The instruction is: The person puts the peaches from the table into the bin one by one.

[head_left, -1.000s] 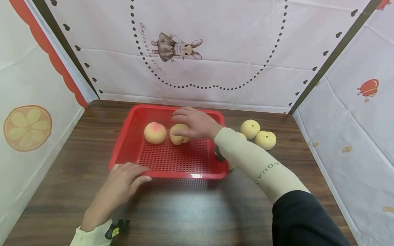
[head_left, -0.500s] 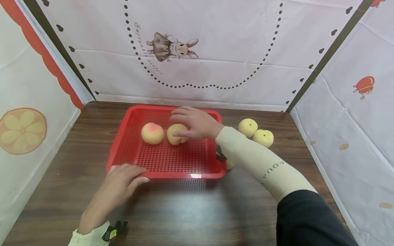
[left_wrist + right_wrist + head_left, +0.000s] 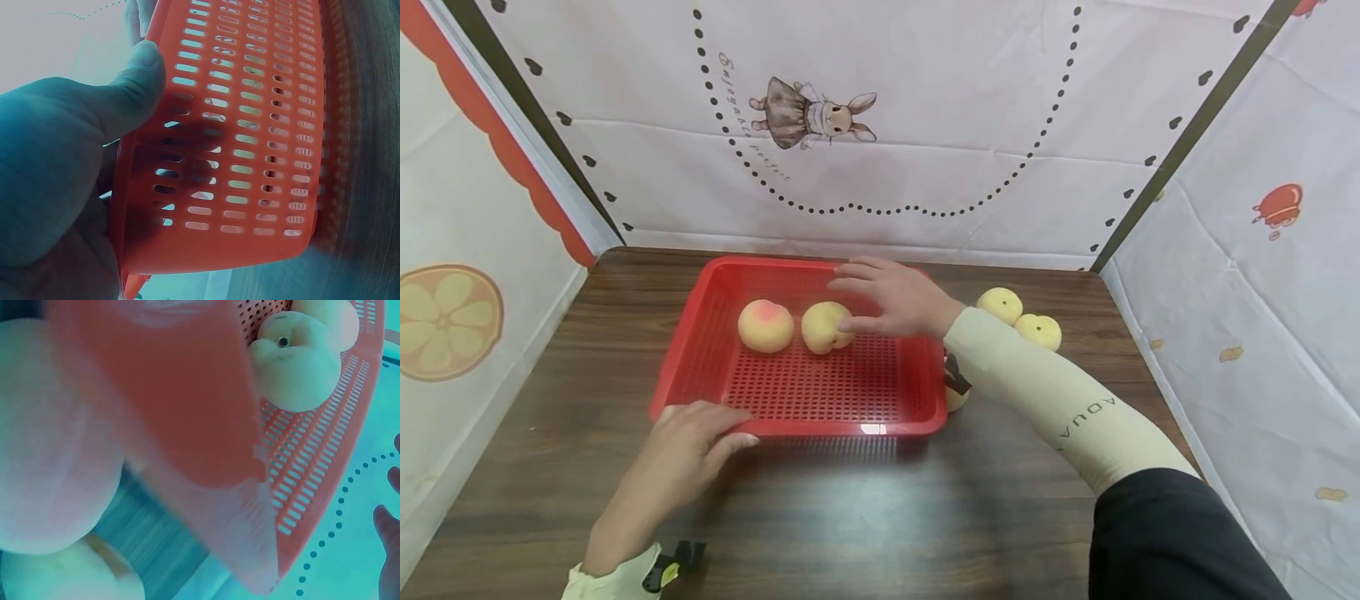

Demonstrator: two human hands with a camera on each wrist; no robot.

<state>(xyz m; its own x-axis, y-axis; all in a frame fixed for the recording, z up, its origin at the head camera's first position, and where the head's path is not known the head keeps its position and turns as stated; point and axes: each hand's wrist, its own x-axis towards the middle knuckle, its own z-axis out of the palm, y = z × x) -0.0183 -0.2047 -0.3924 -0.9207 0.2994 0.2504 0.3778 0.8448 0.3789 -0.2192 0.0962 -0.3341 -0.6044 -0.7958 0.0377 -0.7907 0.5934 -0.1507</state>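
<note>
A red plastic basket with slotted walls holds two yellow peaches: a pink-blushed peach and, right of it, a paler peach. My left hand grips the basket's near left corner. In the left wrist view its thumb presses the rim from outside; its fingers are mostly hidden. Over the basket's right half, my right hand is spread with nothing in it, thumb tip overlapping the paler peach's edge. Its fingers show at the right edge of the right wrist view.
On the brown wooden table, two peaches sit right of the basket. Another peach, partly hidden by the right wrist, lies against the basket's right side. White printed cloth walls enclose the back and sides.
My right hand has drawn slightly right, off the paler peach, which stays in the basket. The left hand keeps its grip on the basket. The whole view has shifted slightly.
</note>
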